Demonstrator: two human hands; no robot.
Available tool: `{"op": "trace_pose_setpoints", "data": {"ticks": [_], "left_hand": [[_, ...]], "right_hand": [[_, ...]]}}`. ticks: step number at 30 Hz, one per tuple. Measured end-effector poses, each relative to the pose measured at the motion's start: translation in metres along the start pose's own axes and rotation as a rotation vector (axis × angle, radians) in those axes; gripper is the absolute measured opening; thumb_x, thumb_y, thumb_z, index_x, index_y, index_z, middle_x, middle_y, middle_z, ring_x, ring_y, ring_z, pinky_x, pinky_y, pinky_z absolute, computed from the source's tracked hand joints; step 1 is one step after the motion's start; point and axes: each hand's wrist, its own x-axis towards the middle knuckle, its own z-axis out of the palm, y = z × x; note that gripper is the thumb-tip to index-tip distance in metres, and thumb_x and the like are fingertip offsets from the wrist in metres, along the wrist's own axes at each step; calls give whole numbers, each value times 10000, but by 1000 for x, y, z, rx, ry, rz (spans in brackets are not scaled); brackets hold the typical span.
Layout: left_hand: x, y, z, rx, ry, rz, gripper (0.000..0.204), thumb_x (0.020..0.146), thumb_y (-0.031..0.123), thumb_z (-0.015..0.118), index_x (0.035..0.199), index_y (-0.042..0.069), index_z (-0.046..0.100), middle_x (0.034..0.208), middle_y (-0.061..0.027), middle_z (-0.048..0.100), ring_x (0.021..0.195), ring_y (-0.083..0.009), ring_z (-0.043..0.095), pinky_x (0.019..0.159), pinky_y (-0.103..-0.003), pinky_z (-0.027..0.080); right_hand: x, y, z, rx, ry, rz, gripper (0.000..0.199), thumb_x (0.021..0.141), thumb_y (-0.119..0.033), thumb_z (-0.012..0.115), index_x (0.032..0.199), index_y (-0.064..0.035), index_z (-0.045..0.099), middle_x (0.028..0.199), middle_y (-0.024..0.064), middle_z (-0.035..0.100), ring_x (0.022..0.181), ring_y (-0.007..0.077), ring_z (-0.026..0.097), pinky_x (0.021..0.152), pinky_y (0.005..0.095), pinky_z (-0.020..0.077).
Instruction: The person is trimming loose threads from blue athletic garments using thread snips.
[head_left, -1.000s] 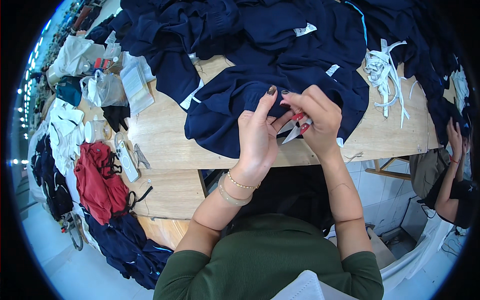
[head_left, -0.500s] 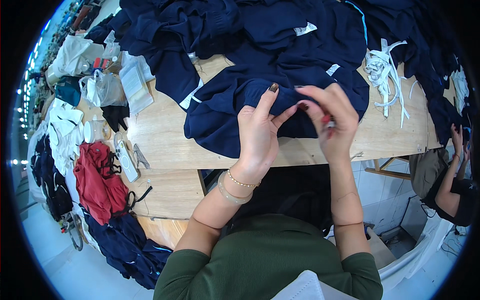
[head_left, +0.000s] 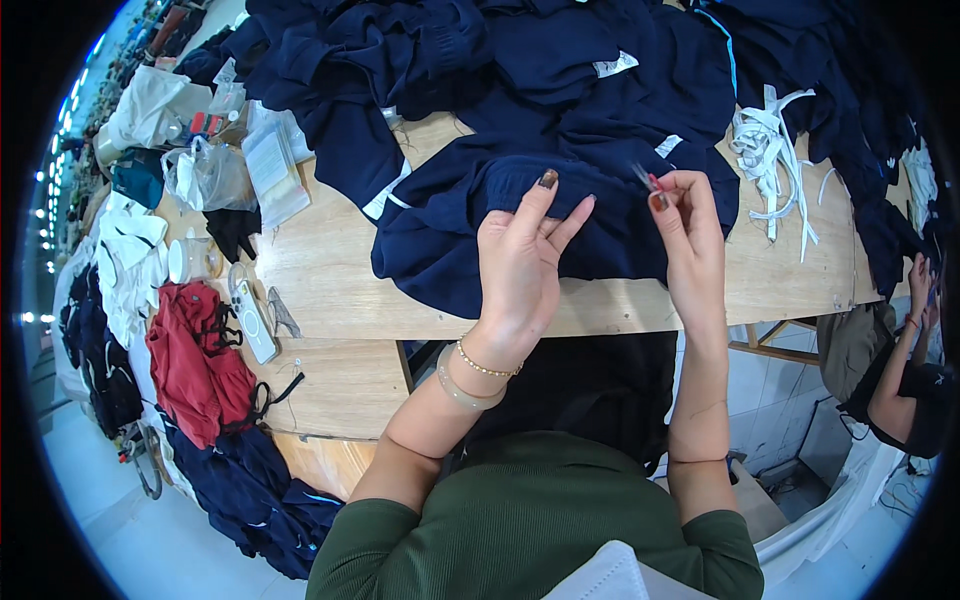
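Note:
A navy garment lies on the wooden table in front of me. My left hand rests on its folded edge, fingers spread, index fingertip pressing the fabric. My right hand is raised just right of it, fingers pinched on a small thread snipper with red handles, its metal tip pointing up-left over the garment. A white label shows on the fabric beyond my right hand.
A heap of navy garments covers the table's far side. White strips lie to the right. A red garment, a phone, scissors, bags and papers sit left. Another person sits at far right.
My right hand has lifted away from my left hand and moved right, carrying the snipper. My left hand has stayed on the garment, fingers spreading a little.

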Motion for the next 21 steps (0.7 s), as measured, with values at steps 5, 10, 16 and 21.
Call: {"op": "trace_pose_setpoints", "data": {"ticks": [5, 10, 16, 21], "left_hand": [[-3, 6, 16, 40, 175, -36, 245, 933, 114, 583, 696, 52, 594, 669, 35, 564, 593, -27, 529, 864, -353, 562], [-6, 10, 26, 58, 189, -44, 220, 932, 112, 581, 721, 56, 607, 700, 28, 586, 633, -38, 564, 829, -328, 571], [-9, 10, 30, 89, 176, -60, 187, 934, 125, 578, 772, 49, 631, 745, 13, 618, 677, -47, 579, 823, -310, 565], [-7, 11, 23, 133, 203, -90, 172, 930, 170, 597, 811, 57, 649, 772, 6, 641, 685, -50, 577, 735, -249, 535]], "right_hand": [[-3, 2, 8, -105, 95, -285, 252, 806, -109, 717, 1024, -23, 626, 854, 47, 564, 771, 150, 544, 689, 239, 441], [-1, 3, 14, -374, 212, -614, 349, 677, -140, 803, 988, -49, 675, 810, 45, 560, 700, 175, 529, 576, 273, 421], [5, 0, 17, -528, 272, -797, 307, 652, -141, 809, 924, -58, 693, 773, 41, 556, 663, 176, 506, 547, 287, 401], [12, 4, 22, -322, 250, -646, 240, 691, -61, 785, 909, -37, 686, 758, 52, 561, 682, 174, 534, 586, 259, 419]]}}
